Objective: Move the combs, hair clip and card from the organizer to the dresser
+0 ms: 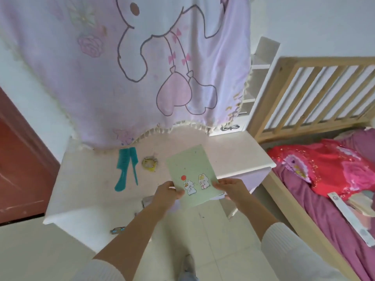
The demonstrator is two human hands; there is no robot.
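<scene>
Both hands pinch the green card (192, 175) — left hand (165, 194) on one bottom corner, right hand (233, 190) on the other; it hangs flat over the dresser (91, 179), probably to lay down by the combs (125, 167) and hair clip (149, 163).

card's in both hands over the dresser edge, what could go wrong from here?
1. The card is pinched only at its near corners by the left hand and right hand; released here, its near end overhangs the dresser edge and may slide off.
2. Pushed leftward, it could nudge the hair clip or the teal combs.
</scene>
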